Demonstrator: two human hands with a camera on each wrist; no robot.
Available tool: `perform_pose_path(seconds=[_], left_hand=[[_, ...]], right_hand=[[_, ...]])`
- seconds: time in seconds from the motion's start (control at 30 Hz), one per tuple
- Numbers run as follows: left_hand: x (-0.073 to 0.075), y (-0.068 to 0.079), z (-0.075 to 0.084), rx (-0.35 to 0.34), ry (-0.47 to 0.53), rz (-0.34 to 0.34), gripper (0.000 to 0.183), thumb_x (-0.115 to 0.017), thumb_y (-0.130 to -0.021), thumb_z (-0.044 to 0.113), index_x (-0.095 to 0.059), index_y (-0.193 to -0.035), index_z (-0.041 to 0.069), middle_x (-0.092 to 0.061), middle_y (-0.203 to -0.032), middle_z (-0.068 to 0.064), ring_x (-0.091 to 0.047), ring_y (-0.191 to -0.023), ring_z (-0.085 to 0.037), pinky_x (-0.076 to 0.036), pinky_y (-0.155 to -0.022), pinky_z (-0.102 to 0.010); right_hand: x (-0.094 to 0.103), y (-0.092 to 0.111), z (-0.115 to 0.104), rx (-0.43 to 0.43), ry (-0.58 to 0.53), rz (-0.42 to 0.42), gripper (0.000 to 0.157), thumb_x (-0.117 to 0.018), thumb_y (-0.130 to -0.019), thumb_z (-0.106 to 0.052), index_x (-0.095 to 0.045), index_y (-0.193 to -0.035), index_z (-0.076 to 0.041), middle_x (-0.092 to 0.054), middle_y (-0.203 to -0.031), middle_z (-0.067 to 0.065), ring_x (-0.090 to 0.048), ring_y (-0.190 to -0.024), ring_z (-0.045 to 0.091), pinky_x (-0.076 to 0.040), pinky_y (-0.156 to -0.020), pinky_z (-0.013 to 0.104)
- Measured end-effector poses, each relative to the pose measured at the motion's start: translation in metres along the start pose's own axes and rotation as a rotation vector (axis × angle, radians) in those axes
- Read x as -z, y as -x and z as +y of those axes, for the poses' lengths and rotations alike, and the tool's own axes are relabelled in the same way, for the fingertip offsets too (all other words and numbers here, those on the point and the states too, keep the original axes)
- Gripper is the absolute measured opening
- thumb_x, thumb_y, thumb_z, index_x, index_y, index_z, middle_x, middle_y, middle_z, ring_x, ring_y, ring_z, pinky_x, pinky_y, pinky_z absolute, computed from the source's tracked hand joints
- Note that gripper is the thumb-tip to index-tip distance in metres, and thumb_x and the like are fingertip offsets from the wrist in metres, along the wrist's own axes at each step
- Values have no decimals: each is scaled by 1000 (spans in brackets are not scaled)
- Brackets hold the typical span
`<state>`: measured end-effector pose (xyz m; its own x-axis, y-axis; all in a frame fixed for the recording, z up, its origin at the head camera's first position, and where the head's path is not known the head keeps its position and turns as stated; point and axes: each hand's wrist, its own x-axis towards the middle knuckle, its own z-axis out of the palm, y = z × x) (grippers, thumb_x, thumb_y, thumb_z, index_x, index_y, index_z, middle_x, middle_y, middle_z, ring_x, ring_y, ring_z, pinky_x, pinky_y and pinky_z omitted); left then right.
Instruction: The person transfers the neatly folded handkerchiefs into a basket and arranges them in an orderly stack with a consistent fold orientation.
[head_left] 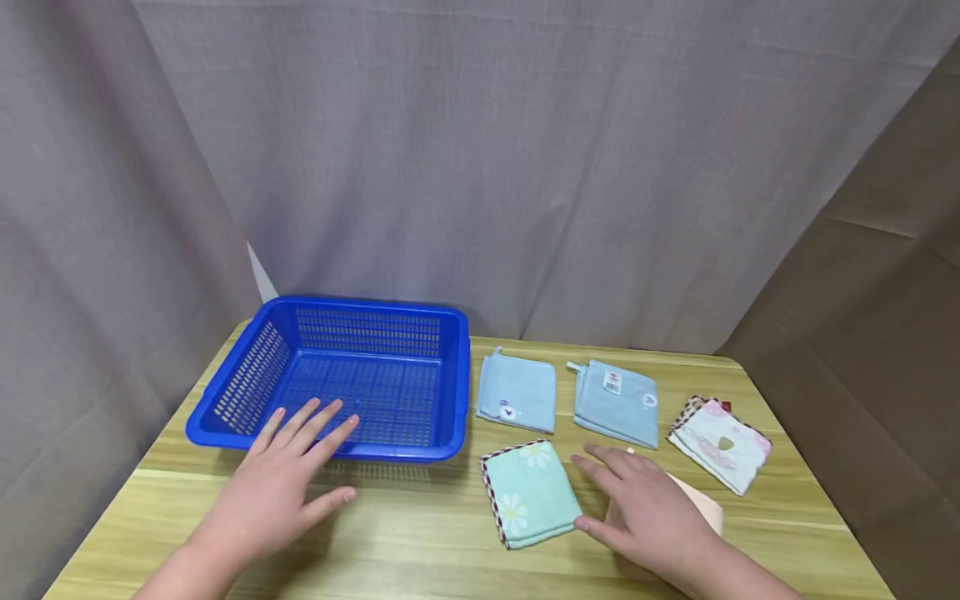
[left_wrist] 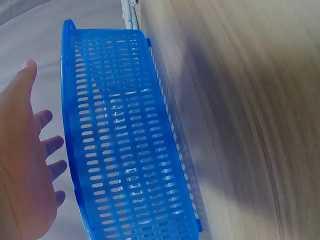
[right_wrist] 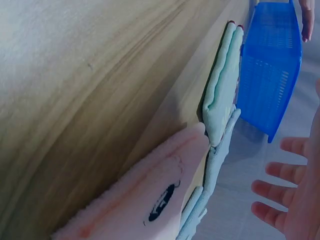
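Note:
My left hand (head_left: 281, 479) reaches over the near rim of a blue plastic basket (head_left: 461, 392), fingers spread and holding nothing. In the left wrist view its fingers (left_wrist: 54, 146) lie beside the basket's slotted wall (left_wrist: 125, 140). My right hand (head_left: 645, 504), fingers loosely extended, hovers over a folded pink towel (head_left: 701, 504), which it partly hides. The right wrist view shows that pink towel (right_wrist: 150, 195) with a dark oval mark, below the hand. Just left of the right fingertips lies a folded mint-green towel (head_left: 532, 492) with white daisies and a checked edge.
Two folded light blue towels, one at the middle (head_left: 517, 392) and one further right (head_left: 617, 402), lie behind. A white towel (head_left: 723, 446) with pink print sits near the right edge of the wooden table (head_left: 420, 533). Grey curtain (head_left: 480, 167) hangs behind.

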<state>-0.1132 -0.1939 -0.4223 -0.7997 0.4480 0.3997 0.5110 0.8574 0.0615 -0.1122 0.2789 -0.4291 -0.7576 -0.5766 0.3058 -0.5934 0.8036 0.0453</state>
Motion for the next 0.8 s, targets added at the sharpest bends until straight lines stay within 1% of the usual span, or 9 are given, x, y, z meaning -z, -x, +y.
perform_pose_path(seconds=[0.17, 0.4, 0.53, 0.63, 0.8], left_hand=[[3, 0, -3, 23, 7, -13, 78, -57, -90, 65, -37, -154, 26, -32, -160, -4, -24, -148, -33, 0, -122, -48], [6, 0, -9, 44, 8, 10, 80, -60, -88, 65, -39, -153, 24, -35, -159, -6, -26, -147, -34, 0, -122, -50], [9, 0, -13, 58, 6, 27, 81, -61, -88, 65, -37, -154, 26, -35, -159, -6, -28, -146, -35, -1, -122, -50], [11, 0, -17, 69, 10, 35, 80, -62, -88, 63, -37, -154, 27, -36, -158, -6, -30, -144, -36, -1, -122, -50], [13, 1, -21, 91, 14, 37, 81, -68, -87, 57, -37, -154, 27, -37, -157, -7, -28, -145, -36, 0, -122, -50]], right_hand=[[0, 0, -2, -45, 2, -9, 66, -69, -85, -58, -60, -135, -17, -59, -134, 7, -60, -117, 30, -48, -97, 50], [-4, -1, -4, -83, -16, -11, 66, -66, -86, -62, -61, -133, -16, -61, -131, 6, -60, -117, 27, -47, -97, 52], [-6, -2, -6, -102, -25, -15, 65, -63, -88, -63, -63, -131, -16, -62, -129, 6, -60, -117, 28, -47, -97, 53], [-8, -4, -7, -121, -33, -25, 63, -63, -89, -62, -64, -130, -15, -62, -128, 5, -60, -117, 28, -47, -97, 53], [-12, -5, -8, -163, -43, -52, 61, -64, -88, -61, -65, -129, -15, -63, -126, 6, -60, -118, 27, -47, -96, 55]])
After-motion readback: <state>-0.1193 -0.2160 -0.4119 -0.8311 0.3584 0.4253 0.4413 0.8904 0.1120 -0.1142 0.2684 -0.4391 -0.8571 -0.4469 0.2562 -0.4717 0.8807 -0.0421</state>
